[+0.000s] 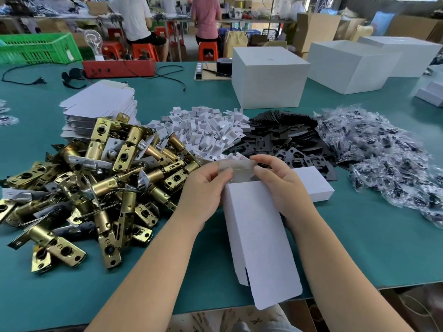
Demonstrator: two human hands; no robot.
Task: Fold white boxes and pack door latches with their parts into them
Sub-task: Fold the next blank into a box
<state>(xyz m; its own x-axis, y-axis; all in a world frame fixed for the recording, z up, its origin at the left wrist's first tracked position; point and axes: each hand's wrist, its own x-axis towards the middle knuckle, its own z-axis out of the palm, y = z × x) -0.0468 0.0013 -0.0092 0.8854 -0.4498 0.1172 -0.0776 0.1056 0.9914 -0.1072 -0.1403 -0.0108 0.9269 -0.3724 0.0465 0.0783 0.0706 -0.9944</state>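
Note:
Both my hands hold a long white box [256, 231] lengthwise over the green table [359, 248], its near flap hanging open past the table edge. My left hand [203, 188] pinches the far end flap from the left, and my right hand [278, 180] pinches it from the right. A heap of brass door latches [96, 188] lies to the left. Behind my hands sit a pile of white plastic parts [208, 130], black metal plates [285, 137] and clear bags of screws [383, 154]. A folded white box [314, 183] lies just right of my right hand.
A stack of flat white box blanks [100, 104] stands behind the latches. Big white cartons [268, 77] stand at the back right, a red device [119, 68] with cables and a green crate [38, 47] at the back left. People sit on orange stools beyond the table.

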